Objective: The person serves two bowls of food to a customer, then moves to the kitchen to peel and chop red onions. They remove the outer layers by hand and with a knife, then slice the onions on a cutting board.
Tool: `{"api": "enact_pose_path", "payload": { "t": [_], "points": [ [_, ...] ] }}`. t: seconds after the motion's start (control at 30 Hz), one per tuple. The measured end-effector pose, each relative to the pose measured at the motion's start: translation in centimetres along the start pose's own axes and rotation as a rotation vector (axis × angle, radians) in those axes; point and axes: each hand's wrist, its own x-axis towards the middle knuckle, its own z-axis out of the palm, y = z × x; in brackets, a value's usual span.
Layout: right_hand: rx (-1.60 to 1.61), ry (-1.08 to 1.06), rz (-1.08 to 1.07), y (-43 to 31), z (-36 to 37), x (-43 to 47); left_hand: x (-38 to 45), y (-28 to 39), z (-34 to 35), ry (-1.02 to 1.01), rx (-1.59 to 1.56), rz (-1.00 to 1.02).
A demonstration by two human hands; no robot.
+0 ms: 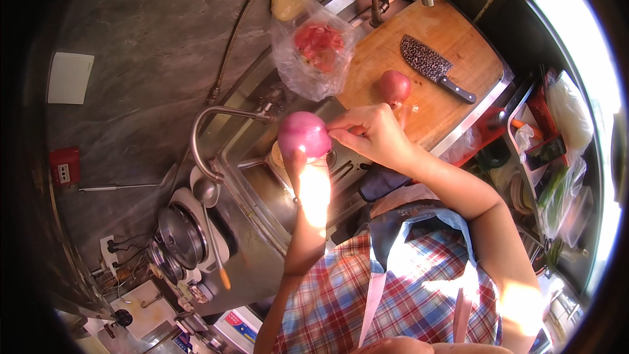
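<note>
My left hand (300,160) holds a shiny purple-red onion (303,133) from below, its thumb up against the side, above the sink. Bright sunlight washes out the wrist and part of the hand. From the right, my right hand (371,135) reaches in with thumb and forefinger pinched at the onion's edge. Whether a strip of skin is between those fingertips is too small to tell. A second red onion (394,86) rests on the wooden cutting board (373,61), with loose dry skin (404,112) beside it. Farther back on the board lies a cleaver (432,64) with a black handle.
A clear plastic bag (314,54) with reddish peelings stands at the sink's back edge. Curved metal faucets (196,132) rise around the steel sink (255,182). Stacked pans (182,236) and a ladle (211,226) sit to the left. Shelves (533,172) with bagged vegetables stand at right.
</note>
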Motion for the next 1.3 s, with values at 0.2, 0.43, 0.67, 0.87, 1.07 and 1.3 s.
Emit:
{"api": "enact_pose_path", "payload": {
  "t": [0.2,0.43,0.67,0.87,1.07,1.3],
  "points": [
    [-0.056,-0.026,-0.146,0.0,-0.5,-0.1,-0.5,0.4,0.8,0.048,0.032,-0.044],
    [-0.01,-0.069,-0.077,0.0,-1.3,-0.2,-0.8,-0.1,0.8,0.071,0.113,-0.017],
    [-0.063,-0.067,-0.171,0.4,-1.4,-0.3,-1.3,-0.1,0.8,0.16,0.091,-0.095],
    [-0.019,-0.041,-0.053,0.4,-0.7,-0.5,-1.3,0.6,1.6,0.106,0.086,-0.127],
    [0.136,-0.029,0.073,-0.2,-0.9,-0.7,-1.3,0.9,2.1,0.101,0.04,-0.166],
    [0.124,-0.029,0.133,-0.7,-1.4,-0.6,-1.0,0.7,2.0,0.086,0.075,-0.157]
  ]
}}
